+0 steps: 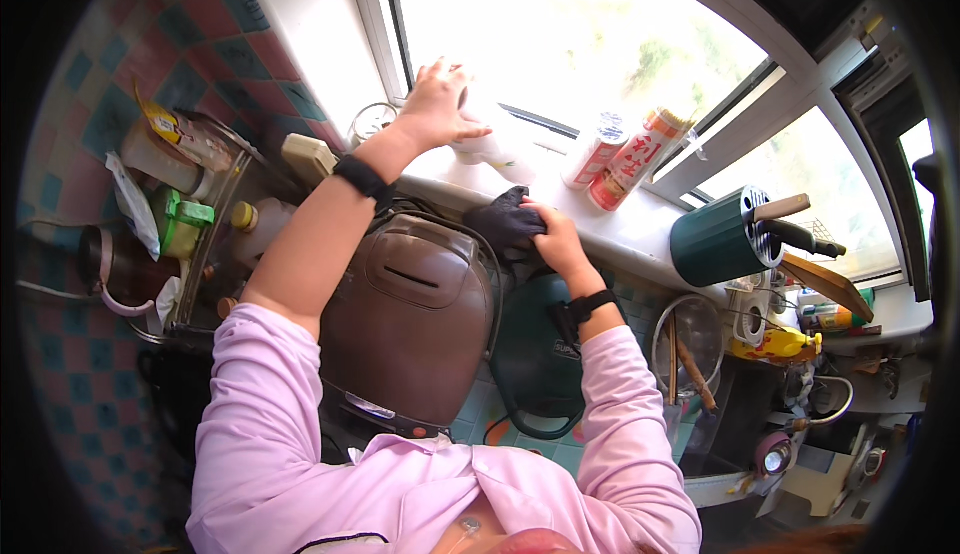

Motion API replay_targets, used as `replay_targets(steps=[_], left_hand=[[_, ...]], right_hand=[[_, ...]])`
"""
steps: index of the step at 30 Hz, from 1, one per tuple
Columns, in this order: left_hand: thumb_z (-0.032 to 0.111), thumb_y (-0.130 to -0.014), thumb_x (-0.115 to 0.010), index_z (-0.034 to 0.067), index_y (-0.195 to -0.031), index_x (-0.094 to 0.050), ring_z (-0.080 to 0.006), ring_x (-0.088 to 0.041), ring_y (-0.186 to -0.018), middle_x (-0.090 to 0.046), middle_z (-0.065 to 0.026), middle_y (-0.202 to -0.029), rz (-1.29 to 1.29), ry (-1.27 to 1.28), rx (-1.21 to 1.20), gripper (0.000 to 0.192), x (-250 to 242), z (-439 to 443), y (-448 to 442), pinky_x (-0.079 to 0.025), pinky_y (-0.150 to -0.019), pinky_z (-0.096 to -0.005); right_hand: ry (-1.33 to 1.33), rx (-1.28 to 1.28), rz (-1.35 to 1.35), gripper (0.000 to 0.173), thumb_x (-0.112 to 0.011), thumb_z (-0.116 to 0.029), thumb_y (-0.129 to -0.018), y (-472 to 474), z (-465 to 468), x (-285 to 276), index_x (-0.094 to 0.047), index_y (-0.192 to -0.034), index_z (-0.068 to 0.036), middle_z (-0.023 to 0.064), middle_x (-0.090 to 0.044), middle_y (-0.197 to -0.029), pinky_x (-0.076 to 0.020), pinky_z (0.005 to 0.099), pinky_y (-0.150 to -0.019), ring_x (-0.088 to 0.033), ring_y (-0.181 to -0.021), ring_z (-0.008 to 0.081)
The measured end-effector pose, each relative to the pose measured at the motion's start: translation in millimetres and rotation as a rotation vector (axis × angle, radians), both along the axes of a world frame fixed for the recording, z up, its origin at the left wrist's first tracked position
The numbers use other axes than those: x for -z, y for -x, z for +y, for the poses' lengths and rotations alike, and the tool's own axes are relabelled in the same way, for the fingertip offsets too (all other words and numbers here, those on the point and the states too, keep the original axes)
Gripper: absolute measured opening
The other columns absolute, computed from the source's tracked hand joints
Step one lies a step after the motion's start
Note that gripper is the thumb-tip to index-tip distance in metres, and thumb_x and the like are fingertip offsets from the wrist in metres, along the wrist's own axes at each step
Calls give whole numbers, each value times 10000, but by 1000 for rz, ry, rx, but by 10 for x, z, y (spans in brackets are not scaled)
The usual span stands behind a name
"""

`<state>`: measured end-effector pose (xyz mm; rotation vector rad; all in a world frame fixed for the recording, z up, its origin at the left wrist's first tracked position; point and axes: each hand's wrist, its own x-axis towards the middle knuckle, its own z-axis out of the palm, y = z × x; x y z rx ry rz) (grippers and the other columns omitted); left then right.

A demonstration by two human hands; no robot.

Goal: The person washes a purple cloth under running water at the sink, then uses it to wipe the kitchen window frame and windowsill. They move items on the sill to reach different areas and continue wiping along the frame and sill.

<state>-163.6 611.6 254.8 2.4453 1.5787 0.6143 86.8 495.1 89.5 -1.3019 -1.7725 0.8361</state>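
Note:
My left hand (442, 107) is spread over a pale, light-coloured vessel (480, 130) on the white windowsill, its fingers curved round the top; bright light blurs the outline, and whether it grips is unclear. My right hand (555, 235) holds a crumpled dark cloth (506, 220) at the sill's front edge. Below the hands sit a brown lidded electric appliance (420, 314) and, to its right, a dark green one (536, 344). A glass jar (373, 120) is beside my left wrist.
Two red-and-white containers (622, 167), one full of thin sticks, stand on the sill. A green knife block (712, 242) with knives is at the right. A rack (217, 231) with bottles and jars is at the left. A glass bowl (686, 344) holds wooden utensils.

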Motion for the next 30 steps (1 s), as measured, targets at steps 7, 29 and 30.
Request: replay_targets(steps=[7, 29, 30], left_hand=[[264, -647, -876, 66, -1161, -583, -383, -386, -1328, -453, -155, -1392, 94, -51, 28, 624, 26, -398, 376, -382, -1110, -473], [108, -595, -857, 52, -1057, -522, -405, -410, -1272, -451, -166, -1407, -33, -88, 242, 573, 101, -713, 772, -371, -1088, -474], [107, -596, -857, 51, -1051, -520, -405, -410, -1274, -451, -165, -1407, -37, -101, 244, 568, 112, -706, 777, -369, -1090, -473]], right_hand=[[-324, 521, 63, 435, -567, 27, -755, -7, 187, -184, -552, -1188, 65, 255, -636, -1089, -498, 423, -936, -625, -1011, 413], [-298, -180, -289, 221, -658, -90, -829, 1492, 1935, 252, -624, -1047, -76, 149, -614, -1130, -503, 424, -909, -614, -1059, 352], [-264, -78, -387, 225, -671, -86, -808, 1373, 1835, 219, -629, -1029, -81, 134, -620, -1110, -512, 430, -893, -629, -1026, 342]])
